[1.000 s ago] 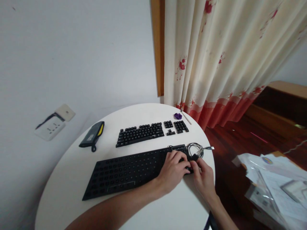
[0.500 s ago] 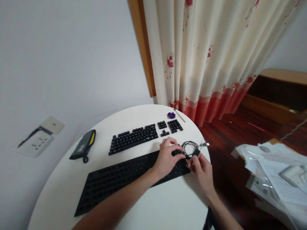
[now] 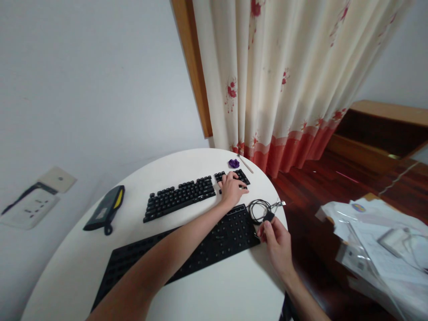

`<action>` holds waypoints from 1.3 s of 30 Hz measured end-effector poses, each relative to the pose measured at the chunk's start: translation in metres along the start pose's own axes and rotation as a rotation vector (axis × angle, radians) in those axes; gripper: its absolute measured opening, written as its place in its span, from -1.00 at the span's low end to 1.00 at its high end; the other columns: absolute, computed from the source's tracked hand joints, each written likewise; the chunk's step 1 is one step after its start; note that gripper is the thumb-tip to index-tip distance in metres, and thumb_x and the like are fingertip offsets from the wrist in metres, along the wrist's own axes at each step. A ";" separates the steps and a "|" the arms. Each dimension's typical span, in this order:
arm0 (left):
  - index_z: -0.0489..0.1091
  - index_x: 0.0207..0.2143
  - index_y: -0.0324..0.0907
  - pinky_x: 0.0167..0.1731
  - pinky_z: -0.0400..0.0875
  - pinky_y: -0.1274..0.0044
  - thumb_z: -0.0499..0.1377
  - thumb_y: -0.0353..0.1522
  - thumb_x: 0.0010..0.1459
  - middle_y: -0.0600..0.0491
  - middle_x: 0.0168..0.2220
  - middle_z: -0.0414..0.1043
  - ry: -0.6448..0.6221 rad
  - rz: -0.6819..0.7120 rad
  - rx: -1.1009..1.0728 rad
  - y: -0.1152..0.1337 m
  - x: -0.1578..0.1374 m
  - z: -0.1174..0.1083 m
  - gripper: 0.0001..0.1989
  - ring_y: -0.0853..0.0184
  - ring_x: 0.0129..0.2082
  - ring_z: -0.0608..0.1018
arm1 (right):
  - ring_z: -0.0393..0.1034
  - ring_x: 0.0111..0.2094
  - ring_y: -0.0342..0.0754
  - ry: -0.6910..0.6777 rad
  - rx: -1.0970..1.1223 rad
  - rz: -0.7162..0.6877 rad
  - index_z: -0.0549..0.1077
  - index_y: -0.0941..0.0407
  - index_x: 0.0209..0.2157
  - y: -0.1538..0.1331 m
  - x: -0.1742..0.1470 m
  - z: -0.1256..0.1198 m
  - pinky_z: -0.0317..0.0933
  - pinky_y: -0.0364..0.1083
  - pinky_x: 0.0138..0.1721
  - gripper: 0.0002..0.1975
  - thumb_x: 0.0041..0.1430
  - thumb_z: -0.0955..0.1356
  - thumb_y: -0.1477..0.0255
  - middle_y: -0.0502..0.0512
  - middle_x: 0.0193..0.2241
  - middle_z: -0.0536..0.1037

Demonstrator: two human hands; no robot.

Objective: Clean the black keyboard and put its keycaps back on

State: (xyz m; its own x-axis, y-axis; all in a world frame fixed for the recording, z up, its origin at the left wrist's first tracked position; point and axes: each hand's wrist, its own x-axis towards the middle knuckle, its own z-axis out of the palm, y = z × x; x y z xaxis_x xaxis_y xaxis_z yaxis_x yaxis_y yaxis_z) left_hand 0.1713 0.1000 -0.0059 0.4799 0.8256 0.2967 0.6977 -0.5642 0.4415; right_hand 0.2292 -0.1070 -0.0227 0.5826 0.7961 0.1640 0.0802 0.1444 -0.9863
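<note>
My left hand [image 3: 231, 191] reaches over the block of number-pad keycaps [image 3: 243, 174]. Between its thumb and fingers a dark keycap [image 3: 244, 187] shows, partly hidden. Lower right, the closed fingers of my right hand [image 3: 277, 243] pinch what looks like a wire keycap puller [image 3: 268, 216], with a dark body and thin metal ends. Both stay beside the right end of a black keyboard [image 3: 230, 234], whose key positions are bare where visible; my left forearm crosses it. Behind it, the main keycaps [image 3: 182, 198] lie laid out in keyboard order.
A coiled black cable [image 3: 256, 211] lies by the white table's [image 3: 214, 294] right edge. At the back are a purple crumpled item [image 3: 233, 163] and a thin stick-like tool [image 3: 246, 164]. A grey-and-yellow pouch [image 3: 106, 208] sits left. Plastic-wrapped papers [image 3: 377, 240] are off to the right.
My left hand has moved away from the keyboard's right end, up to the number-pad keycaps. My right hand stays beside the cable, and the view has shifted slightly.
</note>
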 end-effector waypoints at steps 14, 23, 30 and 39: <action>0.41 -0.07 0.05 -0.02 0.13 0.30 0.42 -0.13 -0.06 0.03 0.09 0.17 0.054 -0.033 0.068 0.003 0.009 0.000 -0.51 0.09 0.07 0.23 | 0.21 -0.54 -0.14 -0.007 -0.033 -0.014 0.34 0.10 -0.47 0.004 -0.001 -0.001 0.09 -0.15 -0.48 -0.64 0.36 0.25 0.20 -0.05 -0.57 0.36; 0.37 -0.01 0.05 -0.02 0.14 0.29 0.40 -0.16 -0.04 0.02 0.10 0.18 0.052 -0.044 0.098 0.002 0.012 -0.001 -0.48 0.08 0.06 0.24 | 0.21 -0.53 -0.13 -0.015 -0.059 -0.020 0.35 0.10 -0.46 0.004 -0.002 -0.002 0.09 -0.14 -0.47 -0.65 0.36 0.25 0.21 -0.04 -0.56 0.37; 0.49 -0.13 0.00 -0.04 0.14 0.30 0.35 -0.17 0.08 0.01 0.04 0.22 0.051 0.071 0.164 -0.014 -0.003 -0.027 -0.70 0.12 0.03 0.25 | 0.21 -0.52 -0.12 -0.022 -0.052 -0.014 0.35 0.10 -0.47 0.007 -0.003 -0.002 0.09 -0.14 -0.47 -0.66 0.35 0.25 0.23 -0.03 -0.57 0.37; 0.60 -0.21 0.10 -0.04 0.13 0.30 0.31 -0.23 0.15 0.04 0.03 0.26 -0.041 0.188 0.183 -0.020 -0.007 -0.034 -0.86 0.13 0.03 0.21 | 0.20 -0.52 -0.12 -0.041 -0.066 -0.023 0.34 0.10 -0.47 0.006 -0.003 0.000 0.08 -0.13 -0.46 -0.66 0.36 0.25 0.22 -0.04 -0.56 0.35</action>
State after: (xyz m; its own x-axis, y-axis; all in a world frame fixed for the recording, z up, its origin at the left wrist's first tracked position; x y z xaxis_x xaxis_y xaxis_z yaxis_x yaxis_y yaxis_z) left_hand 0.1358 0.1060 0.0120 0.6289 0.7072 0.3229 0.6768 -0.7024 0.2203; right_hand 0.2283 -0.1087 -0.0291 0.5468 0.8164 0.1858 0.1467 0.1250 -0.9812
